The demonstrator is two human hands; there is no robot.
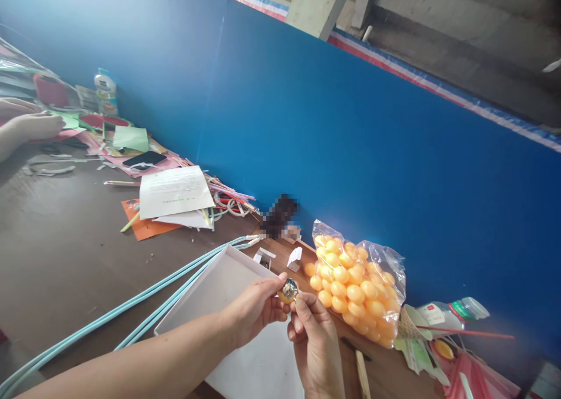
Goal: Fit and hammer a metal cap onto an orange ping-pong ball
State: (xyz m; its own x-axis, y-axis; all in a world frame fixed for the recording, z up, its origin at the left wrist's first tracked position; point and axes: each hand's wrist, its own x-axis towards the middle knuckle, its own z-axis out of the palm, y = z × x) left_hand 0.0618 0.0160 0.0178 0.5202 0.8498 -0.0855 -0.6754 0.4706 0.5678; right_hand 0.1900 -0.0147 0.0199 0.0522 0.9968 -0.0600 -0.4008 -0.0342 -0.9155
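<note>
My left hand (258, 305) holds a small shiny metallic ball (288, 291) between thumb and fingers, and its surface reflects the surroundings. Right beside it, my right hand (314, 335) is closed in a pinch at the ball's right edge. What its fingertips grip is too small to make out. Both hands are above a shallow white box (258, 364) on the table. Just beyond them stand a small open white carton (264, 257) with dark bits inside and another small white carton (294, 259).
A clear bag of orange balls (355, 288) lies to the right, near a plastic bottle (456, 312). Light-blue tubes (144, 297) cross the table. Papers (175, 191) and a phone (144, 160) lie further left. Another person's hand (33, 127) is at far left. A blue partition (280, 113) borders the table.
</note>
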